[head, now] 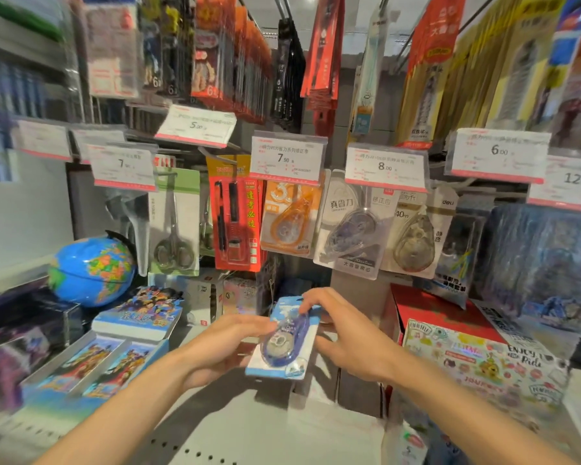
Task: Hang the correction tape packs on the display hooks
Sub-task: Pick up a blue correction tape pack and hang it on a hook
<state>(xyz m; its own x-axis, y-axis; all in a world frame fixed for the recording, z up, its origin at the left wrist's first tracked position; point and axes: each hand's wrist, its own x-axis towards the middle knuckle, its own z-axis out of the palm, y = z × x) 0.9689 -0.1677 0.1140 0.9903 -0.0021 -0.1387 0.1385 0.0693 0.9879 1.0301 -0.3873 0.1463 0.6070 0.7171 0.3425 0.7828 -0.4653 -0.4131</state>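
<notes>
While a person faces a stationery display, both hands hold one blue correction tape pack (284, 337) low in front of the shelf. The left hand (222, 344) cradles its side and underside; the right hand (342, 333) pinches its top edge, seemingly to aim the hang hole. Similar packs (349, 226) already hang from hooks above, under price tags (287, 159)

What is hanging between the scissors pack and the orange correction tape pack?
In the head view, a red pen pack hangs between the scissors pack and the orange correction tape pack.
</notes>
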